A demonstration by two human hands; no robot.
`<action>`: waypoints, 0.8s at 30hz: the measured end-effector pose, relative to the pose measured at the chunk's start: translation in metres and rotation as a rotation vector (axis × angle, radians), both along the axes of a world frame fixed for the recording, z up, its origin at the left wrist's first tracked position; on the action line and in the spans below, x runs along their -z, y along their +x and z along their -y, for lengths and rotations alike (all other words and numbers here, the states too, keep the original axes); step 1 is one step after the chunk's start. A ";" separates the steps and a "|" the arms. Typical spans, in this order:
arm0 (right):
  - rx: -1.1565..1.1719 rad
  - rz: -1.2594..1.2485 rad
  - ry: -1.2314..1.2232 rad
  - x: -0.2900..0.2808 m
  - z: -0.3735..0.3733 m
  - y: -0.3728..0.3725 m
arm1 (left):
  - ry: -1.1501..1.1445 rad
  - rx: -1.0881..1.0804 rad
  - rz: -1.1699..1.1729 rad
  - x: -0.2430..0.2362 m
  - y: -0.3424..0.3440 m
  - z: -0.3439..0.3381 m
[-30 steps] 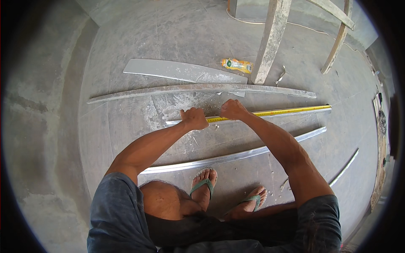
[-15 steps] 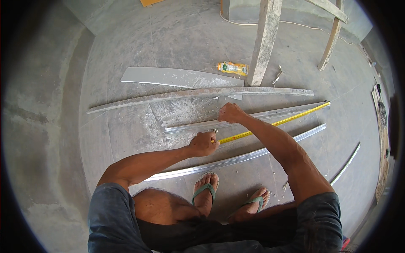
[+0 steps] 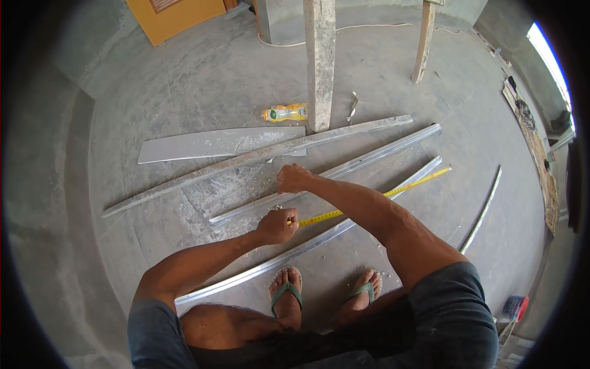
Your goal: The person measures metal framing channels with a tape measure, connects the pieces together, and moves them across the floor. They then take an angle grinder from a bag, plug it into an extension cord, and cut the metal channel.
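Observation:
My left hand (image 3: 276, 227) is closed around a tape measure, its case mostly hidden by my fingers. The extended yellow blade (image 3: 319, 218) runs rightward beneath my right forearm, and its free end lies just past the right end of the near metal channel (image 3: 332, 232). Over the far metal channel (image 3: 369, 157), my right hand (image 3: 294, 178) is curled into a fist. Whatever it may hold is hidden. Both silver channels lie on the floor in front of my sandalled feet.
Beyond the channels lie a long wooden batten (image 3: 246, 158) and a grey board offcut (image 3: 203, 144). A yellow packet (image 3: 286, 112) sits beside a wooden post (image 3: 321, 67). At the right are a thin strip (image 3: 482, 209) and a small bucket (image 3: 515, 307).
The view has swung to the right. The tape's free end has left the far channel's right end and now lies by the near channel. Both hands remain closed.

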State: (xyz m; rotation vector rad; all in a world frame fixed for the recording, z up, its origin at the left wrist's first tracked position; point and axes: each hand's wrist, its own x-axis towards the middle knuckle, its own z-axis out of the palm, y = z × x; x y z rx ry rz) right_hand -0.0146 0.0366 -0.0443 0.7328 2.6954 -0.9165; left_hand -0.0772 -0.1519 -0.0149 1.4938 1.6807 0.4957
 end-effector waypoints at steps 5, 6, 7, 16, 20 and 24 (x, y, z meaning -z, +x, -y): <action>-0.088 0.017 0.032 0.003 -0.003 -0.004 | -0.030 0.033 0.010 0.002 -0.009 0.010; -0.098 0.003 0.013 0.003 -0.004 -0.002 | -0.080 0.103 0.001 -0.010 -0.009 0.008; -0.112 -0.015 -0.006 0.004 -0.005 -0.002 | -0.131 0.169 -0.010 -0.017 -0.010 0.008; -0.145 0.020 -0.008 -0.006 -0.003 0.000 | -0.100 0.219 -0.113 -0.020 0.002 0.016; -0.084 0.014 -0.056 -0.006 -0.001 0.005 | -0.108 0.194 -0.094 -0.014 0.003 0.020; -0.052 -0.006 -0.043 0.007 -0.002 0.007 | -0.126 0.272 -0.190 -0.006 -0.009 0.025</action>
